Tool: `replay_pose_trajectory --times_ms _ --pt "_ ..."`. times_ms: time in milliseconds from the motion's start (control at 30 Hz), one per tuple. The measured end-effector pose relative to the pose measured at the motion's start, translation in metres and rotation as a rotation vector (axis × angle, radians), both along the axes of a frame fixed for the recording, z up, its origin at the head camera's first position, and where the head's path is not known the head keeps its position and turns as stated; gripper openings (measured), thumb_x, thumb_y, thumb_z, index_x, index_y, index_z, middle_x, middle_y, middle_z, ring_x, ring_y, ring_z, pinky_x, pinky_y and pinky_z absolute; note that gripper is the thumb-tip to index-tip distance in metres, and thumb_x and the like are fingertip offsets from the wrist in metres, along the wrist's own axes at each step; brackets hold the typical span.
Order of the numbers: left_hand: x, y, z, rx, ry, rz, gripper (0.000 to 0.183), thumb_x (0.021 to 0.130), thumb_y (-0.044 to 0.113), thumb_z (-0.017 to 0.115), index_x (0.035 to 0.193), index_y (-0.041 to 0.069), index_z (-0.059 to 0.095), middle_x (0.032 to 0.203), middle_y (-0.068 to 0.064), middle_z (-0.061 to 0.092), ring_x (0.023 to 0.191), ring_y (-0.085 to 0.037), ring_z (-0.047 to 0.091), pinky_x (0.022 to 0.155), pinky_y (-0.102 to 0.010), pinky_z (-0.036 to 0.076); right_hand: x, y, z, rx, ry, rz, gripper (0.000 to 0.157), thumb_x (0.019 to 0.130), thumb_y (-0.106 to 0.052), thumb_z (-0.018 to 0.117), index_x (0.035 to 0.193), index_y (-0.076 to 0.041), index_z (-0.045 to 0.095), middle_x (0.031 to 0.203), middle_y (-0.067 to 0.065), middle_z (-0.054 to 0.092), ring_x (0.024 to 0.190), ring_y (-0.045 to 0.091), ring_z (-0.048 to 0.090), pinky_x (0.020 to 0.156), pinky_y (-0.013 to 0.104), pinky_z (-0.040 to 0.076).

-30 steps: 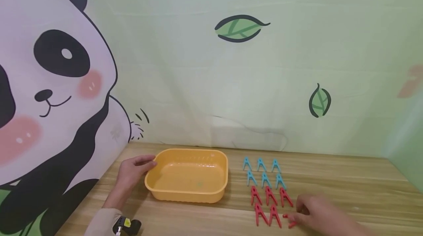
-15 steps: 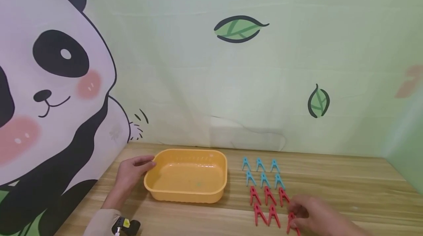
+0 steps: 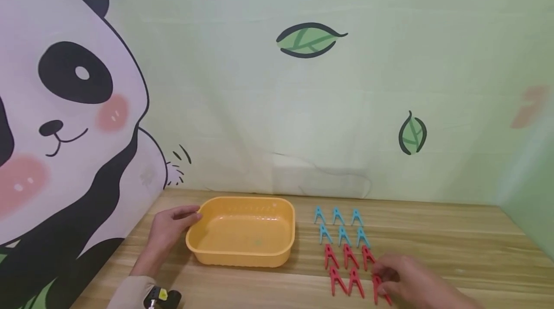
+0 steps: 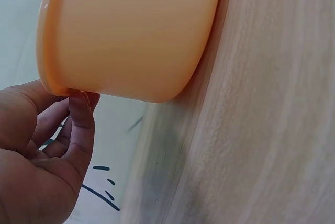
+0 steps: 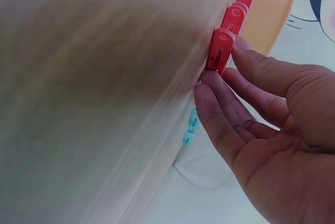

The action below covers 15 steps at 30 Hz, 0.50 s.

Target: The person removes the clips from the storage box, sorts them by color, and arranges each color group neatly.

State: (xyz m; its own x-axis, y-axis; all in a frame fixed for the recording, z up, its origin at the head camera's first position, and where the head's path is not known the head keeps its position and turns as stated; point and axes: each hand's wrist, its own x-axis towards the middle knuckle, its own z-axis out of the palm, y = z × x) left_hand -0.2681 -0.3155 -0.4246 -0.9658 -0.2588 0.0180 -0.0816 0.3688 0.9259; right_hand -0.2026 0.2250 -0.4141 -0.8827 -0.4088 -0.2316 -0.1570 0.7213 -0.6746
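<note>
My left hand (image 3: 166, 229) pinches the left rim of an orange-yellow plastic basin (image 3: 240, 259); in the left wrist view the thumb and fingers (image 4: 81, 130) meet at its edge. With my right hand (image 3: 409, 277) I hold a red clothespin (image 3: 376, 286) between thumb and fingertips at the right end of the front row. The right wrist view shows that clothespin (image 5: 222, 46) against the tabletop, with other red ones behind it. Two rows of red clothespins (image 3: 331, 257) lie nearest me, and two rows of blue clothespins (image 3: 342, 235) lie beyond them.
The wood-grain table (image 3: 454, 237) runs back to a pale green wall cloth (image 3: 346, 107) with printed leaves and a large panda (image 3: 78, 107) on the left. A black device (image 3: 168, 298) is strapped at my left wrist.
The red clothespin in my right fingers has turned so its legs point toward me, in line with the front row. The left hand keeps its grip on the basin. The view shifts slightly.
</note>
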Motion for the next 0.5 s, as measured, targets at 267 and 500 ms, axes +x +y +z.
replay_pose_trajectory --times_ms 267,500 --pt "0.001 0.000 -0.002 0.011 0.014 0.001 0.042 0.095 0.019 0.083 0.130 -0.003 0.072 0.125 -0.016 0.075 0.103 -0.013 0.071 0.080 -0.015 0.057 -0.003 -0.004 0.003 -0.004 -0.013 0.011 0.023 0.093 -0.008 0.082 0.114 -0.004 0.074 0.101 -0.001 0.071 0.092 0.021 0.064 0.082 0.042 0.062" --pt "0.001 0.001 -0.001 0.012 0.015 -0.001 0.041 0.096 0.018 0.082 0.130 -0.003 0.073 0.125 -0.014 0.076 0.100 -0.009 0.070 0.080 -0.015 0.057 -0.002 0.003 0.011 -0.096 0.138 0.122 0.020 0.093 -0.006 0.081 0.110 -0.002 0.072 0.096 -0.001 0.070 0.086 0.012 0.064 0.071 0.029 0.059"
